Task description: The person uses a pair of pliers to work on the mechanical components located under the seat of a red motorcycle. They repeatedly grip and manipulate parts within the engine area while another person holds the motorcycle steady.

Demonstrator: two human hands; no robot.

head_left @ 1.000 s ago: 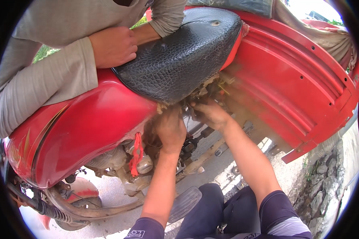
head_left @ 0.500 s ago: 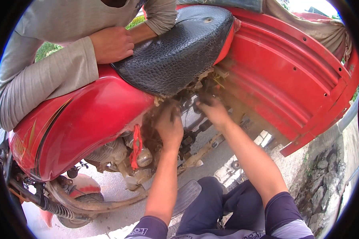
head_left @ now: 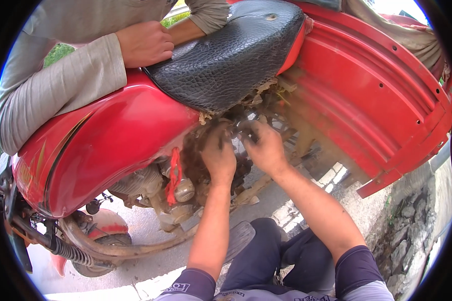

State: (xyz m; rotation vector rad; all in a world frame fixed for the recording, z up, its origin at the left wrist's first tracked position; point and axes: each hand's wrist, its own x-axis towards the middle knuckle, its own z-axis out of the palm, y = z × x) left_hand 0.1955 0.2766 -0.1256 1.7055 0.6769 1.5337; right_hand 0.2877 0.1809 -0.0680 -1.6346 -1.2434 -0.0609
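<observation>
Both hands are in the dirty space under the black textured seat (head_left: 231,57) of a red motorcycle-type vehicle. My left hand (head_left: 219,154) has its fingers curled in among dark parts beside the engine. Close to its right, my right hand (head_left: 264,148) pinches with thumb and bent fingers, fingertips darkened. The fingertips of both hands nearly meet around a small piece that I cannot make out. Dry leaves and fibres (head_left: 266,93) hang at the seat's lower edge above them. A red cloth strip (head_left: 174,175) is tied left of my left hand, near the engine (head_left: 135,181).
The red fuel tank (head_left: 105,145) spans the left. Another person's hand (head_left: 144,44) rests by the seat's front. A red ribbed metal panel (head_left: 371,95) rises on the right. Below are a bent frame tube (head_left: 135,258), a front wheel (head_left: 105,251) and rough stones (head_left: 404,231).
My right hand has moved left, closer to my left hand, and its fingers are more bent. The whole view has shifted slightly. The other person's arms stay on the vehicle.
</observation>
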